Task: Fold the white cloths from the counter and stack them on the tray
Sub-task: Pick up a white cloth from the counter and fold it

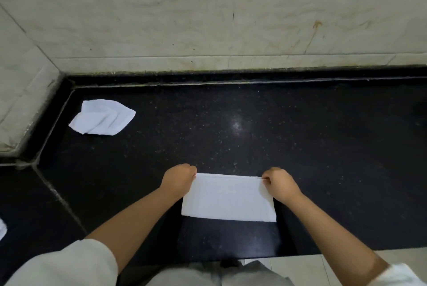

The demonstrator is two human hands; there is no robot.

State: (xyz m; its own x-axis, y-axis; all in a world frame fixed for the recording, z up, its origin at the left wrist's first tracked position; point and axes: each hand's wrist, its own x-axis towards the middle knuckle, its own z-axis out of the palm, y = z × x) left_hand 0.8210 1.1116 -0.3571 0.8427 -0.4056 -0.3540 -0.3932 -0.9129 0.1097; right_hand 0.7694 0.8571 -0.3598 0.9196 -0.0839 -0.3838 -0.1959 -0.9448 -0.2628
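Note:
A white cloth (227, 198) lies flat as a folded rectangle on the black counter (300, 147), near its front edge. My left hand (179, 178) pinches the cloth's far left corner. My right hand (278, 181) pinches its far right corner. Both hands have curled fingers on the far edge. A second white cloth (102, 117) lies crumpled at the counter's back left, near the wall corner. No tray is in view.
A pale marble wall (208, 20) rises behind the counter and along its left side. A scrap of white fabric (2, 228) shows at the left frame edge. A light floor (300, 269) lies below the counter's front edge.

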